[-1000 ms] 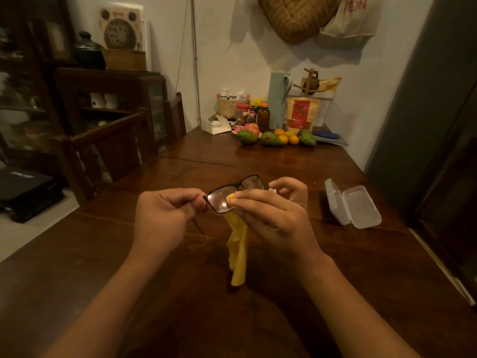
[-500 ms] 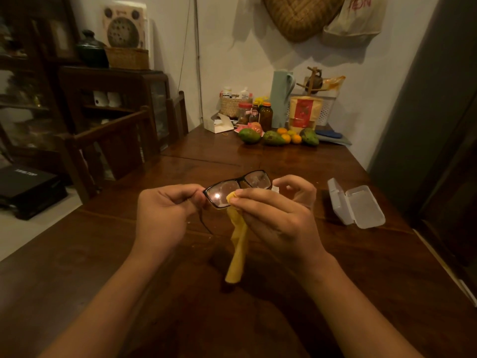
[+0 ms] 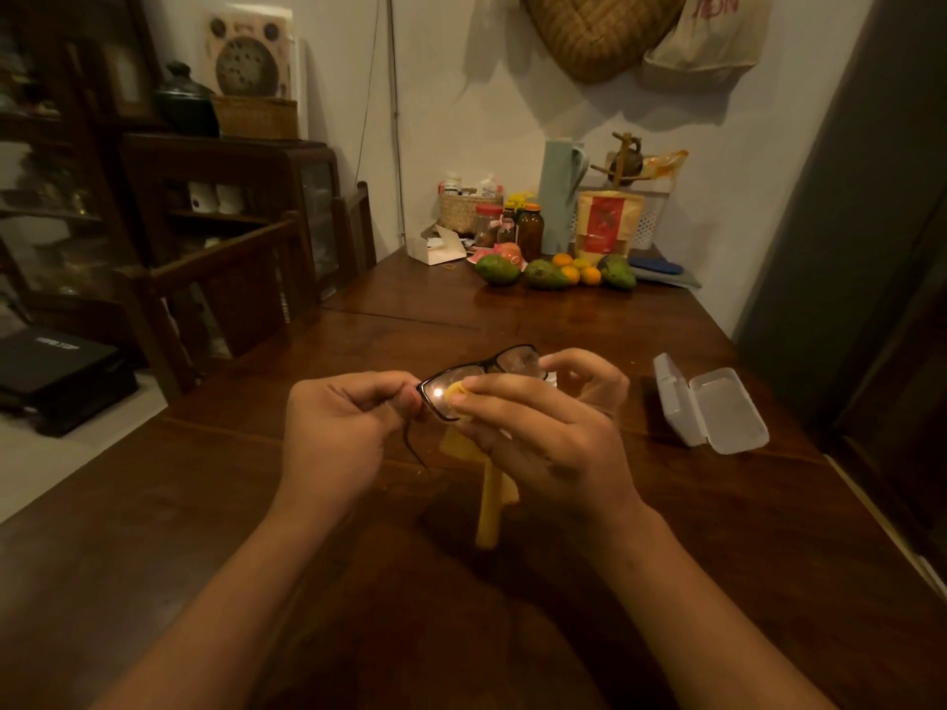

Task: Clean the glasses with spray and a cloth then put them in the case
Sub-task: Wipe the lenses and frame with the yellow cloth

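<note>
Above the table's [image 3: 215, 504] bare near-centre, the left hand [image 3: 335, 443] pinches the glasses' [image 3: 479, 379] left edge while right-hand [image 3: 551, 443] fingers [image 3: 492, 389] press the yellow cloth [image 3: 489, 509] on a lens, with the open case [image 3: 709, 404] lying right, near the table's edge.

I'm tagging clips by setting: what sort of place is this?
Most likely a home dining room: a long wooden table with avocados and jars crowded at its far end, a wooden chair beside it, and a dark wooden cabinet behind.
</note>
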